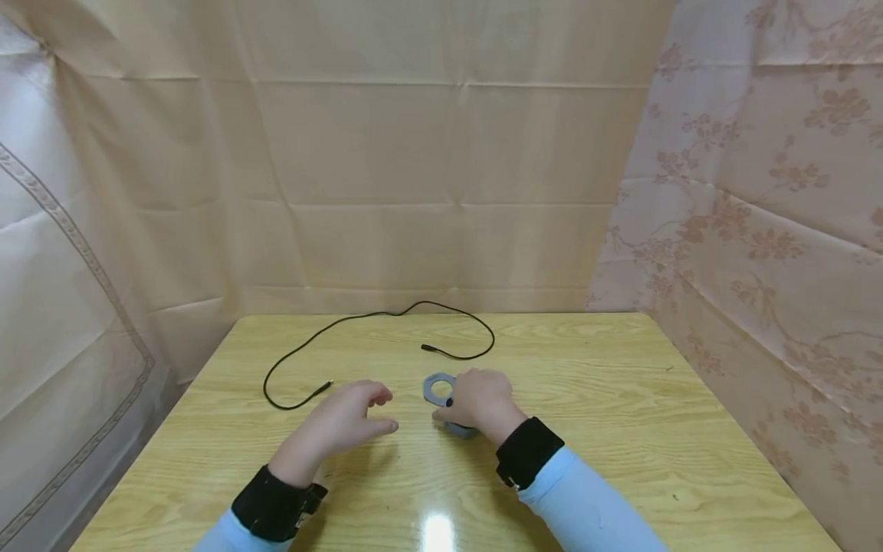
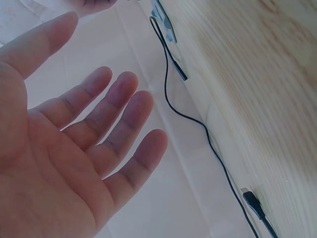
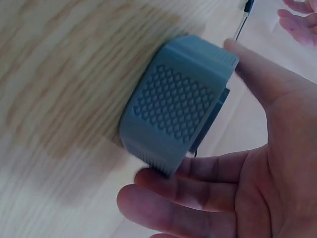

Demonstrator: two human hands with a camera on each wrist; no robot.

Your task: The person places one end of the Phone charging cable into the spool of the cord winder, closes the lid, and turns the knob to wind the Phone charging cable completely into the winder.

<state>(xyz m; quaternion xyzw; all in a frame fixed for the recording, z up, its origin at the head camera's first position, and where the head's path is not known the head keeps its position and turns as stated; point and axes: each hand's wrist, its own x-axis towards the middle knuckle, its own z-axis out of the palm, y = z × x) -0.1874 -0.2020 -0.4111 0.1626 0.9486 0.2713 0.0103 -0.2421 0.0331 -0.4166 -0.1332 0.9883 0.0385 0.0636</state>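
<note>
My right hand [image 1: 479, 399] grips a grey stand [image 1: 461, 432] near the middle of the table, thumb on one side and fingers on the other. The stand has a flat ring-shaped head [image 1: 428, 391] tilted to its left and, in the right wrist view, a block-like base [image 3: 173, 101] with a diamond-textured face. The hand covers part of it in the head view. My left hand [image 1: 348, 418] hovers left of the stand, fingers spread and holding nothing, palm showing in the left wrist view. Close beyond it lies one plug [image 2: 253, 203] of a thin black cable [image 1: 386, 313].
The cable curves in a long loop across the back half of the wooden table [image 1: 621, 460], its other end [image 1: 429, 347] lying just behind the stand. A beige cloth [image 1: 414, 153] hangs behind the table, with a floral cloth [image 1: 779, 230] at the right.
</note>
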